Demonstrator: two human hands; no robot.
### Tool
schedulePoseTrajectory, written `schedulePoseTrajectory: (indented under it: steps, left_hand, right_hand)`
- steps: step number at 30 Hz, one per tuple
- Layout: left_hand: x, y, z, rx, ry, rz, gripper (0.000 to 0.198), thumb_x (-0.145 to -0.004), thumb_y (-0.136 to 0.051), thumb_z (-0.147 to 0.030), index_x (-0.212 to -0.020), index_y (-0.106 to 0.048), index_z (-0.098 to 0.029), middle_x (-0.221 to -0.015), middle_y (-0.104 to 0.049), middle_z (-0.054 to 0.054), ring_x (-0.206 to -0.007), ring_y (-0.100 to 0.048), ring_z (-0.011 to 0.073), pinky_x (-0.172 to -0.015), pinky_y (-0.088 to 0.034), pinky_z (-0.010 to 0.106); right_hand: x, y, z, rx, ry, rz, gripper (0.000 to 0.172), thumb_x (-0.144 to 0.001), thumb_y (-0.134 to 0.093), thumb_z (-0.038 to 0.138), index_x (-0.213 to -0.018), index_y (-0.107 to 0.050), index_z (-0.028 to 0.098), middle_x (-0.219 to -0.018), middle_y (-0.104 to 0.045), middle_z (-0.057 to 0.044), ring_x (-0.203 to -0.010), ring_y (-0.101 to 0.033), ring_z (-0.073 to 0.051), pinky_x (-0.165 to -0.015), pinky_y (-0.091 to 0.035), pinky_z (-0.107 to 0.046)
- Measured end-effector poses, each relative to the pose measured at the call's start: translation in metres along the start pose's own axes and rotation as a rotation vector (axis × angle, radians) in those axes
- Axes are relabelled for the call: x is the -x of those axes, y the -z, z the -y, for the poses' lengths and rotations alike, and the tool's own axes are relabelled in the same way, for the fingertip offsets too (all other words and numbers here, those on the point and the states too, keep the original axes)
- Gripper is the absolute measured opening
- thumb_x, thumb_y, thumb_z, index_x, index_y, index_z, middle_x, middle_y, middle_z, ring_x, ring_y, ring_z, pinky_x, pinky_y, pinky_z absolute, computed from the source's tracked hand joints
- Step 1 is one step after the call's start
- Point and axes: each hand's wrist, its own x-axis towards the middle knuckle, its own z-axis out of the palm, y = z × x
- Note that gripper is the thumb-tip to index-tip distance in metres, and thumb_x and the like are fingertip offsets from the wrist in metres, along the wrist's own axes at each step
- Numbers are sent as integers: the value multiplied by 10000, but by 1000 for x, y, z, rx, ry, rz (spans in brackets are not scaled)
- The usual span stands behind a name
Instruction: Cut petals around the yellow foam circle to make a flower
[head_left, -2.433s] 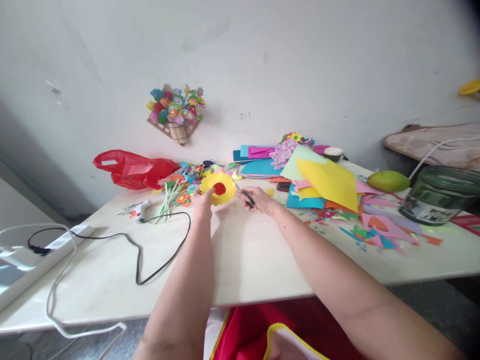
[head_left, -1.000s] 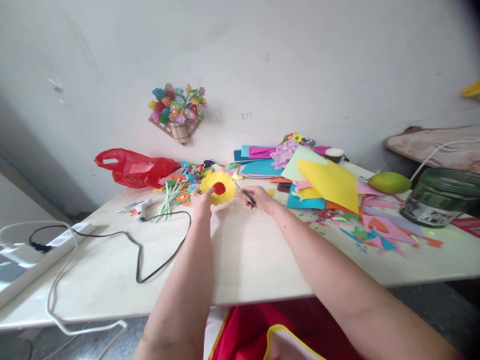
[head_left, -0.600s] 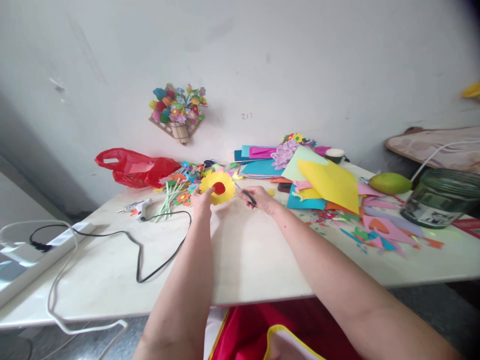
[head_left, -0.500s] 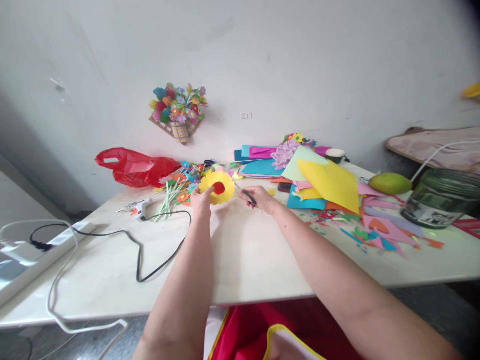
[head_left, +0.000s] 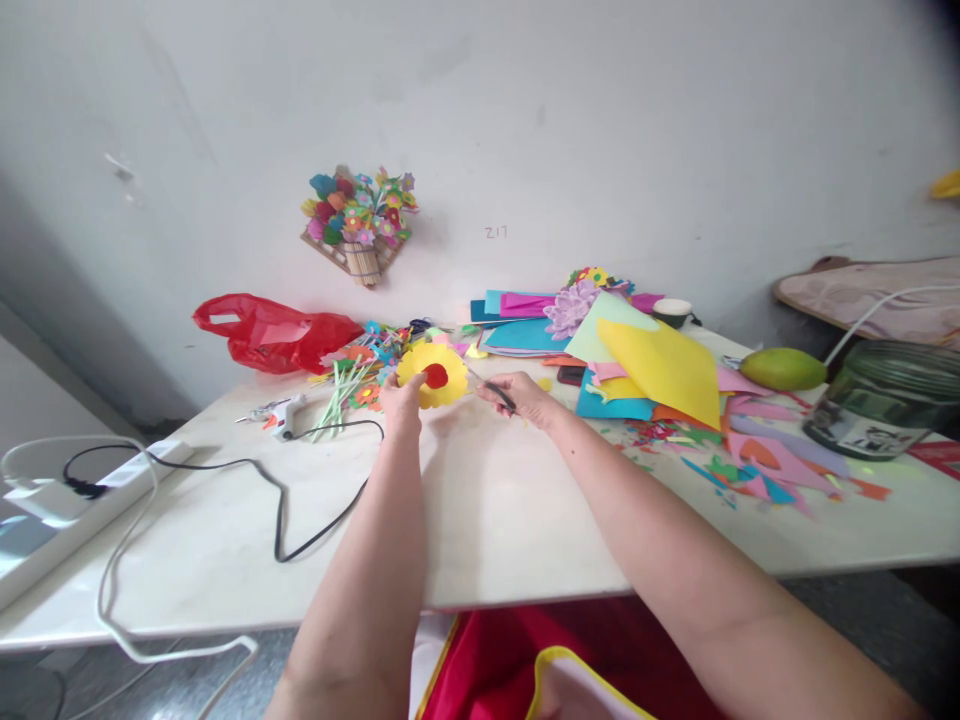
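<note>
My left hand [head_left: 403,395] pinches the left side of a yellow flower cut-out [head_left: 451,388] with a scalloped edge and a red round centre [head_left: 436,376]. The thumb lies over its face near the red centre. My right hand [head_left: 519,394] is closed around the dark handles of a pair of scissors [head_left: 498,393]. Their blades point up and left to the flower's right edge; whether they touch it I cannot tell. Both hands are raised over the white table [head_left: 517,520].
Left are a white glue gun [head_left: 285,416] with a black cord, a power strip [head_left: 142,470], green stems [head_left: 339,395] and a red plastic bag [head_left: 281,335]. Coloured sheets [head_left: 660,365], scraps [head_left: 757,465], a green mango [head_left: 781,368] and a glass jar [head_left: 877,410] lie or stand at right.
The flower has shifted slightly left and turned a little in my left hand. The scissors stay by its right edge, and small yellow bits now show below my right hand.
</note>
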Motion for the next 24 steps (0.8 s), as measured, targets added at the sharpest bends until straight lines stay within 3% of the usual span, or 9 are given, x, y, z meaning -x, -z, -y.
schedulePoseTrajectory:
  steps: [12,19,24]
  left_hand:
    - [0,2,-1,-5,-29,1,283,-479,-709,-254,-717,-578,-175,-673,-616,5,-558,-566,132,-507,-462,244]
    - [0,3,-1,12,-54,33,289,-493,-706,-254,-746,-596,-172,-688,-623,6,-563,-563,125,-505,-445,230]
    - [2,3,0,6,-67,31,267,-488,-704,-250,-702,-567,-170,-632,-593,-9,-530,-540,117,-485,-423,229]
  right_hand:
    - [-1,3,-2,51,-10,45,325,-649,-696,435,-678,-607,123,-490,-432,52,-396,-348,-36,-361,-263,-178]
    - [2,5,-2,14,-24,84,325,-638,-710,419,-615,-559,132,-473,-461,45,-385,-381,-41,-362,-274,-181]
    - [2,6,-5,-39,-38,108,294,-658,-692,399,-688,-573,133,-515,-518,31,-402,-422,-49,-368,-297,-180]
